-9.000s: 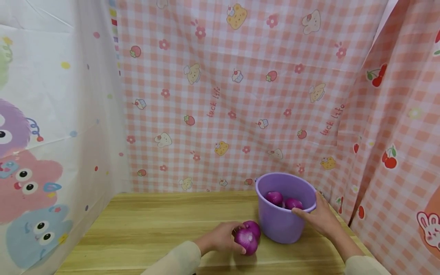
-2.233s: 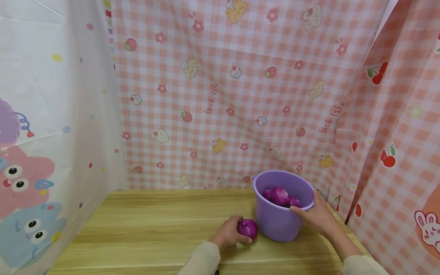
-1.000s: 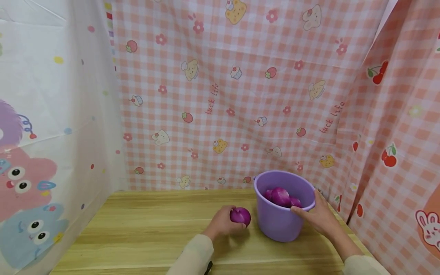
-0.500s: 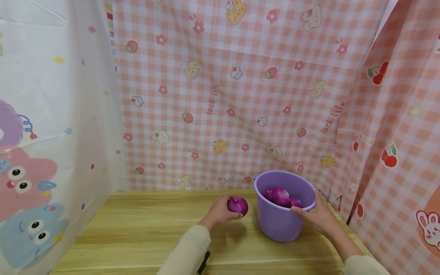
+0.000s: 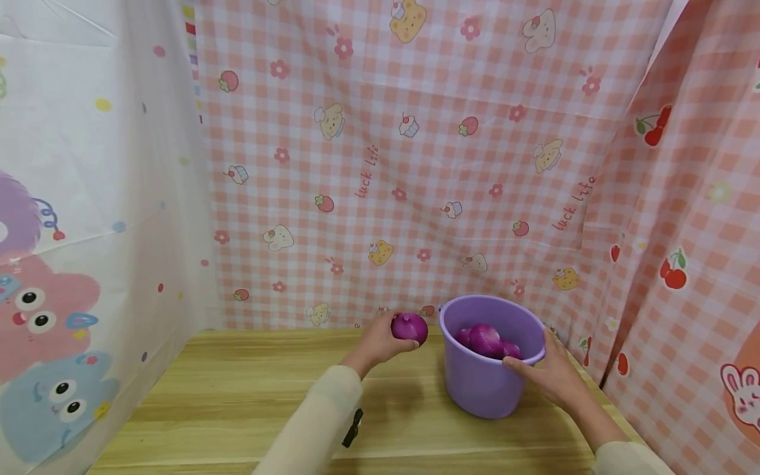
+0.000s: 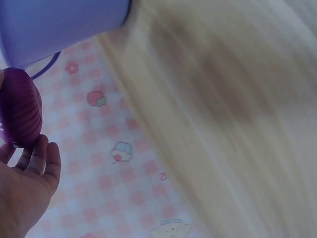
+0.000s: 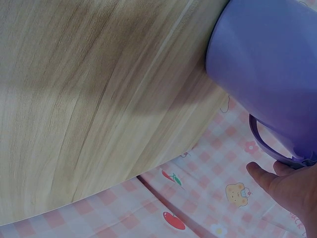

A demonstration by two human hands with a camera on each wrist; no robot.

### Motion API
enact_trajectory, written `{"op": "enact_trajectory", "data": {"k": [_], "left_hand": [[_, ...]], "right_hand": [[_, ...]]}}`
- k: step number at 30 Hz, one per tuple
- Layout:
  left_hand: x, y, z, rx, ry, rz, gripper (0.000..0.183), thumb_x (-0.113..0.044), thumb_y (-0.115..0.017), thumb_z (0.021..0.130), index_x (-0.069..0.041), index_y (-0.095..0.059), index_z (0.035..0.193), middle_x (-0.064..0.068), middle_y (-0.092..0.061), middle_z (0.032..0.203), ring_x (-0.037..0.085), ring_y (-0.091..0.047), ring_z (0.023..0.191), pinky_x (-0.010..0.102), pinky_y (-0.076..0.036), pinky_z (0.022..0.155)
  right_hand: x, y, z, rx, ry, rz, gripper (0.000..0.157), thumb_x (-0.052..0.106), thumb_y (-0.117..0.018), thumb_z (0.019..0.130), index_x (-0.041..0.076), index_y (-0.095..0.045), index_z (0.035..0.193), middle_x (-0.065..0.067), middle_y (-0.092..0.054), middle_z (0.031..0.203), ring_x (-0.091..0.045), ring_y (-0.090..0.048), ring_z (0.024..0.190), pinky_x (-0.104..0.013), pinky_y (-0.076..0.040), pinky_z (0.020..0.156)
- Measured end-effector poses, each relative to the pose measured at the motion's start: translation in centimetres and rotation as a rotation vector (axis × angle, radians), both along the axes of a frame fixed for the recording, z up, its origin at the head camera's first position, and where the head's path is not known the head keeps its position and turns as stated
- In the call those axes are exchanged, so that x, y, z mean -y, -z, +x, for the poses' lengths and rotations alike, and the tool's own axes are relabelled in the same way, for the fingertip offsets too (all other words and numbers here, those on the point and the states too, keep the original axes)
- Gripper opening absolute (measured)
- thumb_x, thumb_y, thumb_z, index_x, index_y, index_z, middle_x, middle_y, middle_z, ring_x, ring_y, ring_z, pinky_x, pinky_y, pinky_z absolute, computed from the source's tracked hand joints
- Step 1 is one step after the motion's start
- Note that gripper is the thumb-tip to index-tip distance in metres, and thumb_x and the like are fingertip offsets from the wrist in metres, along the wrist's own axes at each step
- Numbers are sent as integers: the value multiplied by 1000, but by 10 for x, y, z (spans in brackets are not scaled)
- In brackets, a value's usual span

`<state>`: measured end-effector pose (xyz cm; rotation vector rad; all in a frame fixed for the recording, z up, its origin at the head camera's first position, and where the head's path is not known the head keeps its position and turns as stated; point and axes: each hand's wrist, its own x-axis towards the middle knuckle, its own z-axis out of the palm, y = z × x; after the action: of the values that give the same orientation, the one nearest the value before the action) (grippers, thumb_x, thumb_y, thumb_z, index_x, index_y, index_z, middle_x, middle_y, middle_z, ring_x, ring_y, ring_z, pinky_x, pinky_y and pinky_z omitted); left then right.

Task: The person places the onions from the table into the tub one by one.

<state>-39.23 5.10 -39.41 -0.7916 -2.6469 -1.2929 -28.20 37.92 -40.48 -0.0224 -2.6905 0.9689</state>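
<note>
My left hand (image 5: 380, 342) grips a red onion (image 5: 410, 328) in the air, to the left of a purple bucket (image 5: 483, 389) and near the height of its rim. In the left wrist view the onion (image 6: 21, 109) sits between the fingers, beside the bucket's wall (image 6: 59, 25). Inside the bucket lie several red onions (image 5: 485, 340). My right hand (image 5: 552, 371) holds the bucket's right rim, the thumb over the near edge. In the right wrist view that hand (image 7: 292, 191) is by the bucket's handle (image 7: 267, 146).
The bucket stands on a wooden table (image 5: 249, 396) towards its right side. A small black object (image 5: 353, 427) shows beside the left sleeve, under the forearm. A pink checked cloth (image 5: 380, 165) hangs behind, and a white printed cloth (image 5: 142, 264) on the left.
An onion that stood on the table has gone into the bucket. My left hand has picked up another one and raised it. The right hand has stayed on the rim.
</note>
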Motion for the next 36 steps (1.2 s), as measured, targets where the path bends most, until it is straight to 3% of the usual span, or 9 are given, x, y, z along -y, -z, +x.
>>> {"op": "enact_trajectory", "data": {"k": [11,19,25,31,36], "left_hand": [[-16,-34,-4,-32,-35,-27,73,-35,-82,79,-3,-52,138,18,-52,130,30,-55,114,42,-51,93],[-33,-56,-1,-27,7,-32,72,-36,-83,80,-7,-53,139,12,-55,129,26,-55,115,38,-51,94],[-47,-64,3,16,5,-50,74,-38,-82,80,-10,-50,142,11,-52,131,25,-56,112,38,-52,92],[-59,-65,3,-23,16,-76,69,-35,-82,81,-10,-53,139,11,-53,133,26,-52,118,37,-51,93],[-68,-64,3,-5,18,-85,71,-35,-82,81,-11,-51,141,11,-51,133,25,-53,115,36,-51,93]], "right_hand": [[-2,2,-1,8,6,0,111,54,-70,86,-7,-7,154,-41,-22,148,-58,-31,132,-72,-33,101],[-1,0,0,-1,-2,-16,110,52,-72,86,-7,-9,154,-40,-23,148,-57,-32,131,-71,-33,102],[1,-1,2,28,4,-19,113,54,-71,86,-7,-5,155,-41,-18,150,-58,-29,132,-72,-31,102],[1,-1,2,23,5,-13,112,55,-70,86,-6,-5,155,-41,-18,150,-58,-29,132,-72,-32,101],[1,-1,1,9,0,-22,111,53,-71,86,-6,-7,155,-40,-21,149,-58,-31,132,-72,-32,101]]}}
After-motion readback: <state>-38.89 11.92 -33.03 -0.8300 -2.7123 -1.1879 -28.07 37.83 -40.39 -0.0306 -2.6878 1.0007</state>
